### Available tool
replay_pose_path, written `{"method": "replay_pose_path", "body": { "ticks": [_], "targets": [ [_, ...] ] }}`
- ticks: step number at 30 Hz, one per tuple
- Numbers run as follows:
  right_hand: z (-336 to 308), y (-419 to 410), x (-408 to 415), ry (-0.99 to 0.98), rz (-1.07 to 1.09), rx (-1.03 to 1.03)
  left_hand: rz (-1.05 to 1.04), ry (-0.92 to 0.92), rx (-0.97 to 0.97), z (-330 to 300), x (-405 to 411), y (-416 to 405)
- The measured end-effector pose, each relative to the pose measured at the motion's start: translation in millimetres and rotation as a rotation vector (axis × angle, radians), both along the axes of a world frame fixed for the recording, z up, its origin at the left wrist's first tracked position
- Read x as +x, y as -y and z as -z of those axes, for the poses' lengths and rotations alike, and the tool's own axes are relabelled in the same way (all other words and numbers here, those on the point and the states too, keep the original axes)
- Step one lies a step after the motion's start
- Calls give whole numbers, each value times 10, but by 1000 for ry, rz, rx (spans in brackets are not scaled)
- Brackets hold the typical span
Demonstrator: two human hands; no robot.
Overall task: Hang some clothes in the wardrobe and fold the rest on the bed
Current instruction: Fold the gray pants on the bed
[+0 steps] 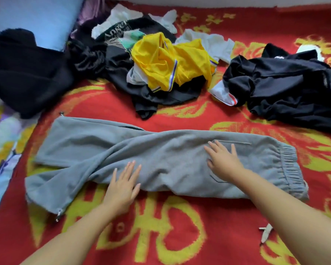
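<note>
**Grey trousers laid flat on the bed, both hands pressing on them**

Far left: a black garment (25, 73) lies crumpled beside a pale blue pillow (36, 18), at the edge of the red and yellow patterned bedspread (161, 236). The grey trousers (161, 159) stretch across the bedspread from left to right, legs to the left and slightly crossed, elastic waistband to the right. The left hand (122, 188) rests palm down on the near edge of the trousers, about mid-length, where the legs meet; its fingers (131, 169) are straight and only slightly spread, lying on the cloth and holding nothing. The right hand (224, 159) lies flat on the seat of the trousers, just below a pocket slit and just short of the waistband; its fingers (214, 145) are straight and fanned wide, pressing on the fabric. Behind the trousers, centre: a heap of dark and white clothes topped by a yellow jersey (170, 62). Behind, right: a second black garment (287, 88), well apart from the trousers. Near right, beside the right forearm: a small white object (266, 233), too blurred to identify.
</note>
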State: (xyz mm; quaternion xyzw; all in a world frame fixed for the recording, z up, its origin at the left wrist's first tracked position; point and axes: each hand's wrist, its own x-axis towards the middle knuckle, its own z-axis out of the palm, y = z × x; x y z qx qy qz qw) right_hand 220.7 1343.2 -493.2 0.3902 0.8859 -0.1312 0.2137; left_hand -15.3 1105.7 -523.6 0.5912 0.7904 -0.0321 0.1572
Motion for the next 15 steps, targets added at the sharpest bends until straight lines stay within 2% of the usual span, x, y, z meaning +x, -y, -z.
{"method": "replay_pose_path", "body": {
  "ticks": [3,5,9,12,15],
  "targets": [
    [-52,279,-584,-49,-56,32,-143,-29,-18,48,-707,498],
    [1,552,-1073,-50,-82,28,-255,-4,-118,158,-1201,845],
    [164,1129,-2156,-101,-119,-33,-338,-3,-240,305,-1766,1313],
    [231,1296,-2609,-112,-100,-46,-378,28,-334,413,-1675,1383],
    [329,1325,-2843,-28,-66,-38,-384,9,-397,523,-1568,1438]
  ]
}}
